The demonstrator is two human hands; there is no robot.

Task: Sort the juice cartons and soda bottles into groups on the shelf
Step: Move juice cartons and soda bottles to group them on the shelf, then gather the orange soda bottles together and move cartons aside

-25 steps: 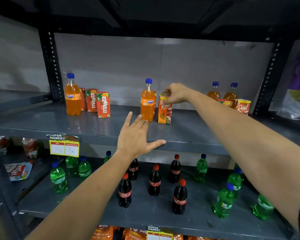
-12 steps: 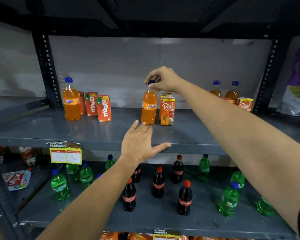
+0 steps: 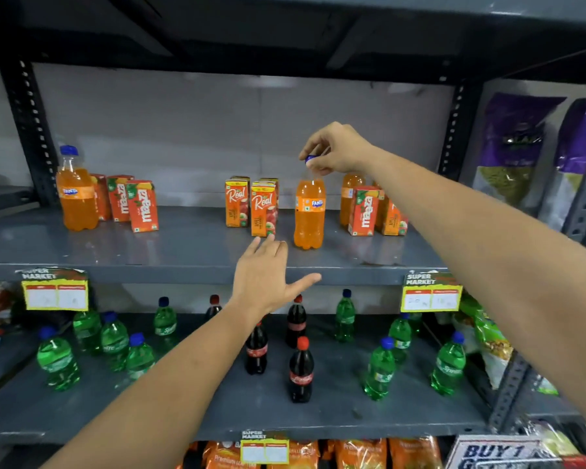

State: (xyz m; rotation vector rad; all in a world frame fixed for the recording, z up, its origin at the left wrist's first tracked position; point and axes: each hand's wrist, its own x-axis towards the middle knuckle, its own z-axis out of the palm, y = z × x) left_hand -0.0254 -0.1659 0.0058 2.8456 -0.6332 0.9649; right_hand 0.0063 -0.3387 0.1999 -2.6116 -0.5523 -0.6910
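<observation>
The right hand (image 3: 339, 150) is up at the top of the orange plastic Fanta soda bottle with the blue cap (image 3: 309, 211), fingers (image 3: 313, 169) pinched shut around that cap. The bottle stands upright on the grey metal upper shelf (image 3: 190, 252), just right of the cluster of orange Real juice cartons (image 3: 252, 206) and left of a red Maaza juice carton (image 3: 364, 211). Whether it is resting on the shelf or only just lifted, I cannot tell.

The left hand (image 3: 264, 282) hovers at the shelf's front edge, flat, fingers spread apart, holding nothing, its tips near the foot of the front Real carton.

How far along? Partway, I'd say. Far left, another orange Fanta bottle (image 3: 77, 191) stands touching a row of red Maaza cartons (image 3: 129, 203), so that corner remains mixed. The Real cartons in the middle look properly gathered. On the right, one more orange bottle (image 3: 351, 194) sits behind the Maaza carton, with a further Real carton (image 3: 394, 220) beside it, so that end needs untangling too.

So the bottles are scattered across three spots and the Maaza cartons across two. The held bottle likely needs to join its fellows next, and much sorting is left.
</observation>
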